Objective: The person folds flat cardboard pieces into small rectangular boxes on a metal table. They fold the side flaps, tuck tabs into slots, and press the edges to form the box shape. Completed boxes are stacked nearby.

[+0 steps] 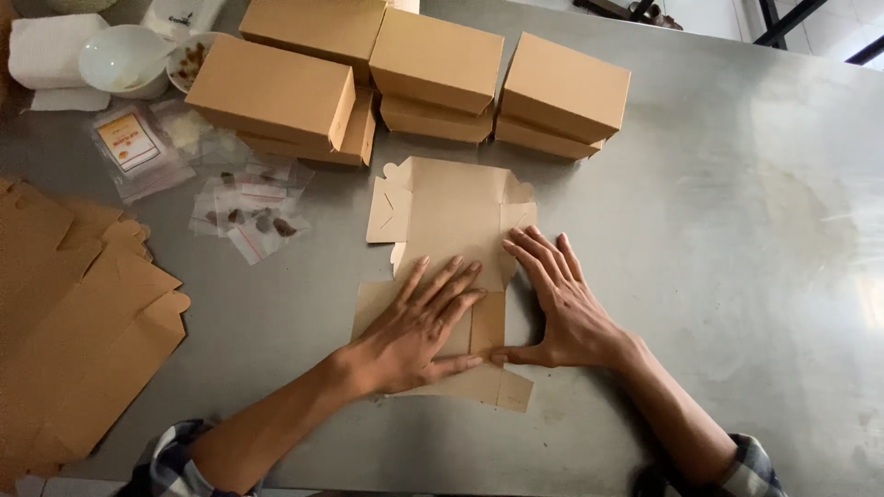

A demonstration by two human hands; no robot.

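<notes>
Nearest the camera, the left hand (414, 333) and right hand (564, 308) lie palm-down, fingers spread flat, on an unfolded brown cardboard box blank (448, 241) at the centre of the frame. The blank looks light, thin and stiff only along its panels; it probably bends readily at the creases and slides on the smooth steel table (737, 230), so it is best held at the flap edges. Folded boxes (414, 74) stack above; more flat blanks (83, 322) lie at left, cut off by the frame. The contents of the small clear bags (249, 207) are hard to make out.
</notes>
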